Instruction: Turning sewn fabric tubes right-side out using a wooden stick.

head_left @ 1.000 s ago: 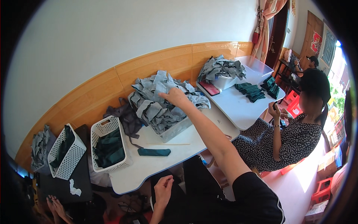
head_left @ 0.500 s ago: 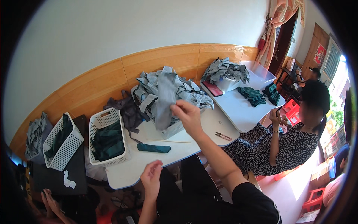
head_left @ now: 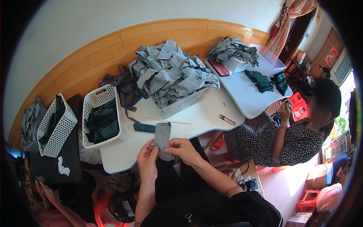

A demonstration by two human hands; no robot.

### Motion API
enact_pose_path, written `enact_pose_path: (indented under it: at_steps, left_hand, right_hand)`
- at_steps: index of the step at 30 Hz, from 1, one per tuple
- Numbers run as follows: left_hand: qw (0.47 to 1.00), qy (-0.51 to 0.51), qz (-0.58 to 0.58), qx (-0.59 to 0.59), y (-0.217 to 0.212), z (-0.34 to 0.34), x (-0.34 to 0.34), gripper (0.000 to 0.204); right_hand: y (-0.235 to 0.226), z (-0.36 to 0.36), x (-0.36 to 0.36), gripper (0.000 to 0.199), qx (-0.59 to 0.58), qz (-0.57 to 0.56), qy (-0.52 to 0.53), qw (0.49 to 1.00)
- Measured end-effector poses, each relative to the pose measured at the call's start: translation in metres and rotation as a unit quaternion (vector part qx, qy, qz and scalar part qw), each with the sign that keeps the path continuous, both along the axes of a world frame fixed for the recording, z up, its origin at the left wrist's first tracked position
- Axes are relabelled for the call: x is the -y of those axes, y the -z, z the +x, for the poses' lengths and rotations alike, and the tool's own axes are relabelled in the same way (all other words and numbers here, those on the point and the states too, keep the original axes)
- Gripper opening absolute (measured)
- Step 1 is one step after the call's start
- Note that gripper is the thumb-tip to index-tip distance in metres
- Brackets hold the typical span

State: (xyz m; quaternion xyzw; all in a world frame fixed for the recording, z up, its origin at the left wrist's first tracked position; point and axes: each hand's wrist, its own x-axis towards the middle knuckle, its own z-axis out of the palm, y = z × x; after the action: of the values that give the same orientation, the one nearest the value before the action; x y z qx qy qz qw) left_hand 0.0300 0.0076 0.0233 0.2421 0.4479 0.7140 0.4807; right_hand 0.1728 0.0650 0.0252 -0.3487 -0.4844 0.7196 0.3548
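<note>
At the lower centre of the frame, the person's left hand (head_left: 148,158) pinched one side of a grey fabric strip (head_left: 162,135), and the right hand (head_left: 183,150) pinched the other. Similar pieces (head_left: 176,73) overflowed a tub (head_left: 185,103) at upper centre; snips (head_left: 227,120) lay right of centre.

The cloth strip (head_left: 162,137) was grey, the folded piece (head_left: 144,128) dark green, the tabletop (head_left: 206,113) white, the co-worker's dress (head_left: 297,145) black with white flecks.

One held grey strip (head_left: 162,136), two white baskets (head_left: 62,126), two white tabletops (head_left: 204,110), the farther bearing two green piles (head_left: 259,81); one phone (head_left: 219,68), one pair of snips (head_left: 227,120), one stick (head_left: 168,121).
</note>
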Motion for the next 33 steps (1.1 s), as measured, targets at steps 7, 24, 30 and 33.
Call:
enact_pose_path:
  at_steps: [7, 24, 30, 33]
  left_hand:
    - [0.992, 0.084, -0.059, -0.073, 0.02, 0.001, 0.007, 0.012]
    - [0.987, 0.127, -0.091, -0.036, 0.057, 0.018, 0.006, 0.01]
    - [0.966, 0.164, -0.105, 0.168, 0.067, 0.009, -0.004, 0.019]
    - [0.98, 0.173, -0.047, 0.091, 0.073, 0.011, -0.004, 0.028]
  right_hand:
    - [0.014, 0.003, 0.012, 0.019, 0.137, 0.091, 0.059, 0.985]
    - [0.052, 0.011, 0.024, 0.023, 0.141, 0.208, 0.146, 0.957]
    - [0.066, 0.013, 0.021, 0.025, 0.103, 0.14, 0.056, 0.983]
    - [0.065, 0.012, 0.027, 0.023, 0.103, 0.119, 0.058, 0.986]
